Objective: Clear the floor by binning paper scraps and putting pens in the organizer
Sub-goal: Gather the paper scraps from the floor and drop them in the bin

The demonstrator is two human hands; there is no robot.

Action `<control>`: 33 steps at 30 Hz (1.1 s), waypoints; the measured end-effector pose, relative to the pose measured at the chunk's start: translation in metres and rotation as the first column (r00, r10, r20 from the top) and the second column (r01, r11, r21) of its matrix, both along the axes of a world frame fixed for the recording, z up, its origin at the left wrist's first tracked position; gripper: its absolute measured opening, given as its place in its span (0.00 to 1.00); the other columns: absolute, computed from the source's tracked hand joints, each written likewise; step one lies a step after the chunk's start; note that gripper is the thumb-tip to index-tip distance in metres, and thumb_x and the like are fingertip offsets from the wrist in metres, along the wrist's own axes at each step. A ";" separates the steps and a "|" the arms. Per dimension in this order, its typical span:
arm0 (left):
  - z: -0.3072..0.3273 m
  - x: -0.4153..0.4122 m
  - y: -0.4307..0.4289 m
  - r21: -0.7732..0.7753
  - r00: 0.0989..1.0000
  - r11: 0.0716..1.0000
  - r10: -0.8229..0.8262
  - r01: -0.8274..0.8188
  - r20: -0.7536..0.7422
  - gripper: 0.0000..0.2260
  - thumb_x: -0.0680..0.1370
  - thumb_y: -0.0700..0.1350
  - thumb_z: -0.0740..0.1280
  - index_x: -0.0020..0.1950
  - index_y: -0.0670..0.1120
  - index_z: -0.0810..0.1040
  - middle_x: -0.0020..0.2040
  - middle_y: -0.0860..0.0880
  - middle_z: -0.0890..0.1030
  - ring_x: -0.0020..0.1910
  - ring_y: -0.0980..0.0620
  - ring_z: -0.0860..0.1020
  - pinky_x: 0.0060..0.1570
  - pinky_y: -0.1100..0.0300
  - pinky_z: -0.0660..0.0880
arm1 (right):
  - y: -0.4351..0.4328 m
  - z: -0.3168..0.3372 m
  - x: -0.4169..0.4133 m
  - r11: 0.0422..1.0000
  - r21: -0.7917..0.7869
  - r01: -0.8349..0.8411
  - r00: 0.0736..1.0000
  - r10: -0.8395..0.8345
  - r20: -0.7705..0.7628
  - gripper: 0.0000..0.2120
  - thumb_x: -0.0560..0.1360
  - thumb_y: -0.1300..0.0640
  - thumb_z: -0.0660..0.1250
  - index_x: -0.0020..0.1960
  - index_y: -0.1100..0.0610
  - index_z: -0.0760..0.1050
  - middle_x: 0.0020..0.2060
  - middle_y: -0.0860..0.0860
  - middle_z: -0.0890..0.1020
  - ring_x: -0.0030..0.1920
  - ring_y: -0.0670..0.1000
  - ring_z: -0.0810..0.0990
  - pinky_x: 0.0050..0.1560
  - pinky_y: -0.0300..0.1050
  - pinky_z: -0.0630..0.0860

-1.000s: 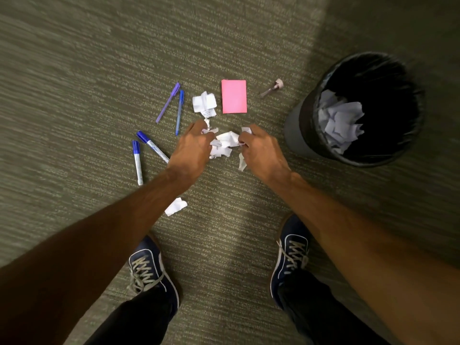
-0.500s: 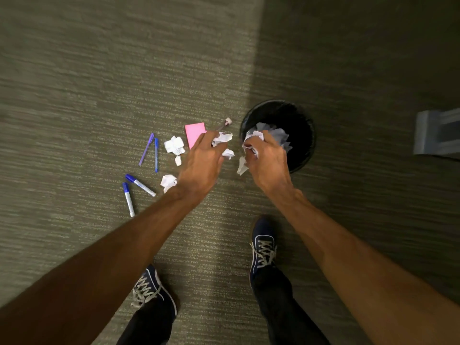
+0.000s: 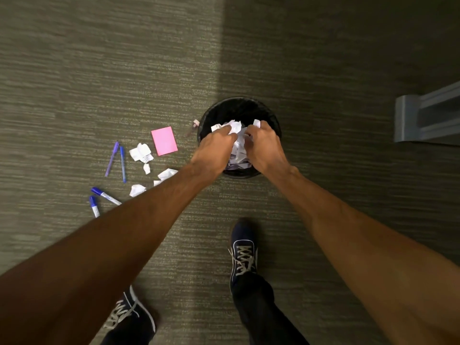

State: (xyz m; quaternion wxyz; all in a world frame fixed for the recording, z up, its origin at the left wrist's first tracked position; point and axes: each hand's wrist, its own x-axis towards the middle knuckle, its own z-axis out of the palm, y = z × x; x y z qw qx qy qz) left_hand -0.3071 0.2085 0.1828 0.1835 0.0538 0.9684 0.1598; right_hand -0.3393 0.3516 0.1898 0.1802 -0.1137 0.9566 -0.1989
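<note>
Both hands hover over the black bin point(image 3: 275, 125). My left hand point(image 3: 214, 150) and my right hand point(image 3: 265, 148) are each closed on crumpled white paper scraps point(image 3: 232, 127), held above the paper lying inside the bin. On the carpet to the left lie more white scraps point(image 3: 140, 151), one of them near my left forearm point(image 3: 137, 190). A purple pen point(image 3: 111, 159) and a blue pen point(image 3: 122, 164) lie side by side. Two blue-capped markers point(image 3: 105, 195) lie lower left.
A pink sticky-note pad point(image 3: 164, 140) lies on the carpet left of the bin, with a small stub-like object point(image 3: 194, 125) beside the bin's rim. A grey piece of furniture or organizer point(image 3: 428, 115) is at the right edge. My shoes point(image 3: 242, 250) stand below.
Both hands gathered scraps from the floor, lifted them and carried them right until they are over the bin. The view rose and pulled back.
</note>
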 end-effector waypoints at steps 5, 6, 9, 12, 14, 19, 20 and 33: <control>-0.020 -0.009 0.005 0.004 0.998 1.000 0.016 -0.016 0.054 0.28 0.74 0.32 0.69 0.73 0.44 0.68 0.65 0.43 0.74 0.56 0.38 0.80 0.53 0.44 0.79 | 0.000 -0.027 -0.010 0.999 -0.001 -0.044 0.996 0.044 0.074 0.17 0.79 0.62 0.64 0.66 0.54 0.76 0.62 0.59 0.73 0.51 0.60 0.81 0.50 0.49 0.79; -0.023 -0.010 0.005 0.023 0.997 0.999 0.025 -0.027 0.074 0.31 0.73 0.32 0.70 0.75 0.44 0.66 0.67 0.43 0.73 0.58 0.38 0.79 0.54 0.44 0.78 | -0.001 -0.030 -0.011 0.999 0.008 -0.042 0.995 0.041 0.089 0.18 0.79 0.62 0.65 0.68 0.53 0.74 0.62 0.59 0.72 0.51 0.59 0.81 0.50 0.50 0.80; -0.030 -0.010 0.004 0.063 0.995 0.998 0.014 -0.021 0.103 0.35 0.73 0.34 0.71 0.78 0.45 0.61 0.72 0.43 0.72 0.64 0.40 0.76 0.58 0.45 0.77 | -0.001 -0.036 -0.013 0.998 0.029 -0.052 0.992 0.048 0.119 0.21 0.78 0.59 0.67 0.70 0.52 0.71 0.64 0.58 0.70 0.54 0.58 0.79 0.52 0.53 0.80; -0.033 -0.009 0.001 0.114 0.996 0.993 -0.008 -0.003 0.092 0.31 0.74 0.40 0.72 0.75 0.44 0.64 0.72 0.44 0.71 0.67 0.42 0.72 0.61 0.44 0.75 | 0.001 -0.037 -0.013 0.995 -0.001 -0.097 0.989 0.096 0.115 0.27 0.76 0.59 0.69 0.73 0.53 0.68 0.64 0.59 0.70 0.57 0.59 0.77 0.53 0.50 0.78; -0.032 -0.006 0.000 0.129 0.998 0.992 -0.016 0.009 0.053 0.27 0.76 0.40 0.70 0.73 0.44 0.67 0.70 0.44 0.72 0.65 0.42 0.72 0.59 0.44 0.75 | 0.003 -0.035 -0.013 0.994 -0.018 -0.111 0.988 0.112 0.110 0.29 0.76 0.59 0.69 0.75 0.54 0.67 0.66 0.60 0.69 0.61 0.60 0.75 0.55 0.49 0.76; -0.015 0.010 -0.013 0.241 0.994 0.967 0.101 -0.086 -0.048 0.25 0.77 0.38 0.66 0.74 0.41 0.68 0.74 0.40 0.70 0.68 0.41 0.71 0.67 0.46 0.71 | -0.001 -0.019 -0.008 0.994 -0.014 -0.107 0.994 0.107 0.035 0.26 0.75 0.61 0.69 0.72 0.59 0.68 0.68 0.61 0.68 0.62 0.61 0.75 0.59 0.53 0.76; -0.010 0.015 -0.020 0.265 0.987 0.955 0.151 -0.131 -0.056 0.25 0.78 0.39 0.66 0.75 0.42 0.68 0.75 0.40 0.69 0.70 0.41 0.70 0.68 0.47 0.70 | -0.004 -0.014 -0.005 0.993 -0.041 -0.110 0.994 0.110 0.008 0.25 0.75 0.61 0.68 0.71 0.60 0.69 0.67 0.61 0.68 0.61 0.62 0.76 0.57 0.54 0.77; 0.044 0.157 -0.196 0.219 0.858 0.841 0.513 -0.494 -0.035 0.28 0.74 0.39 0.70 0.74 0.41 0.69 0.74 0.38 0.70 0.73 0.40 0.68 0.73 0.51 0.63 | -0.089 0.052 0.080 0.902 -0.255 -0.349 0.933 0.309 -0.182 0.18 0.74 0.68 0.65 0.64 0.61 0.74 0.64 0.59 0.71 0.55 0.52 0.76 0.50 0.47 0.79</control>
